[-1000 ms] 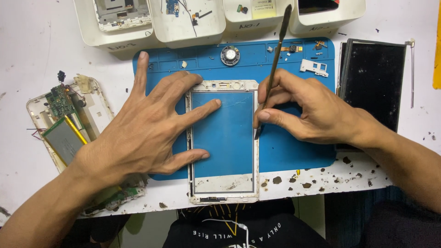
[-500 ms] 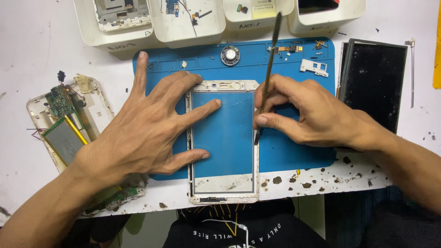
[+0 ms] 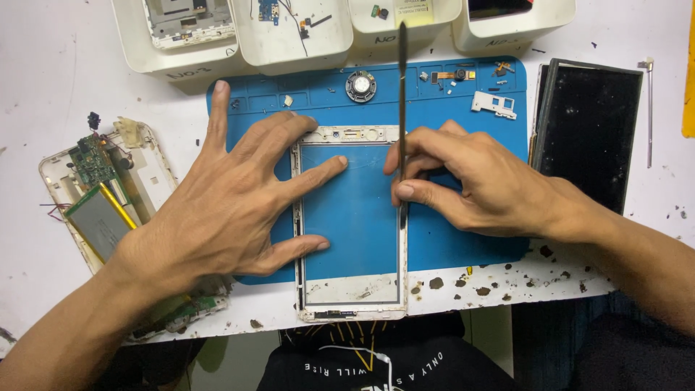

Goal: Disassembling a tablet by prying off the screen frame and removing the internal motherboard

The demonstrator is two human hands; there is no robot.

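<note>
On the blue work mat (image 3: 463,246), a white tablet frame (image 3: 351,300) lies flat with its long side running toward the person, its lower end overhanging the mat onto the speckled white table (image 3: 43,87); the frame is an open rectangle, the mat showing blue through its middle. The left hand (image 3: 217,210) is spread wide and pressed palm-down over the frame's left rail, fingers fanned across the opening; the right hand (image 3: 478,185) pinches a slim dark metal pry tool (image 3: 402,94) between thumb and forefingers, the tool standing nearly upright with its tip at the frame's right rail.

The frame looks light and thin (a bezel with nothing left inside to brace it), so it would likely flex and could crack if twisted; holding it flat by the rails, near the corners, seems safer than lifting it by one end. The tool looks stiff and smooth, best gripped low on the shaft as it is now.

To the left lies an opened tablet back (image 3: 108,210) with a green circuit board and a grey flat battery; to the right, a black screen panel (image 3: 590,137), matte and rectangular. White plastic bins (image 3: 289,51) line the far edge; a small round speaker (image 3: 360,86) and loose bits sit on the mat's far end.
</note>
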